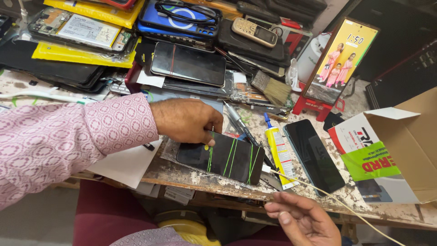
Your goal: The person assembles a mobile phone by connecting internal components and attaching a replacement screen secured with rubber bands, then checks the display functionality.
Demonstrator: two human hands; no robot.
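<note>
We see the left hand (186, 120), coming out of a pink patterned sleeve (68, 136), pressing its curled fingers on the upper end of a flat black phone (221, 157) that is wrapped with thin green rubber bands (230, 157). The phone lies near the front edge of the worn, paint-stained counter (291, 200). The right hand (305, 221) is half closed below this edge, pinching a thin pale cable (337, 200). Just beside the phone lies a yellow glue tube (280, 155) and a dark glossy screen (314, 155).
</note>
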